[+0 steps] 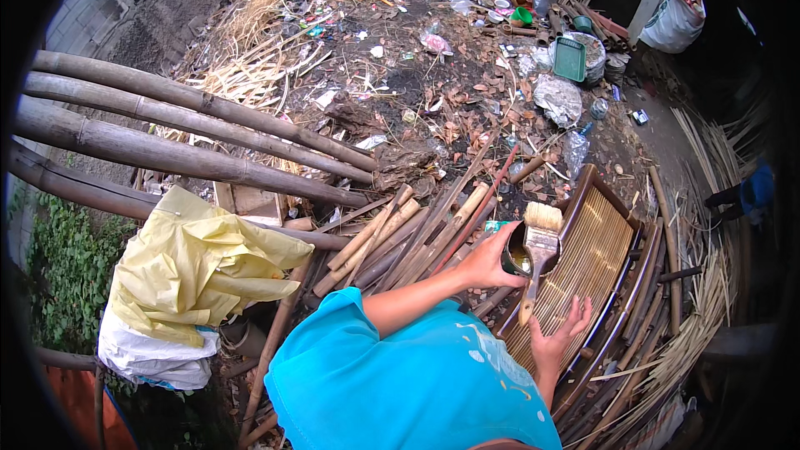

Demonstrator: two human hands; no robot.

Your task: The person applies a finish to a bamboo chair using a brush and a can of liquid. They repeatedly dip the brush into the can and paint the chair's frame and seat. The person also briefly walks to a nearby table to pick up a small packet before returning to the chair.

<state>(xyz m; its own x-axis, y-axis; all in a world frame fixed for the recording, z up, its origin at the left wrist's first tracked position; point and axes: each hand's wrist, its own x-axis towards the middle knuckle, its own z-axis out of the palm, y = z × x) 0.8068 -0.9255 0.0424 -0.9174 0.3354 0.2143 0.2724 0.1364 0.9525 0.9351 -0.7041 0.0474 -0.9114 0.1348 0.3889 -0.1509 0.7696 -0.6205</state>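
My left hand is wrapped round a small dark can with some liquid inside. A wide paintbrush with pale bristles and a wooden handle lies across the can's mouth, bristles away from me, handle toward me. My right hand has its fingers spread, with the thumb close to the end of the brush handle; it seems to hold nothing. Beneath and to the right of both hands is a glossy slatted bamboo panel with a dark brown frame.
Thick bamboo poles jut in from the left, above a yellow sheet draped over a white sack. Cut bamboo pieces lie ahead. Bamboo strips are heaped at right. Litter, a green basket and a stuffed white sack stand farther off.
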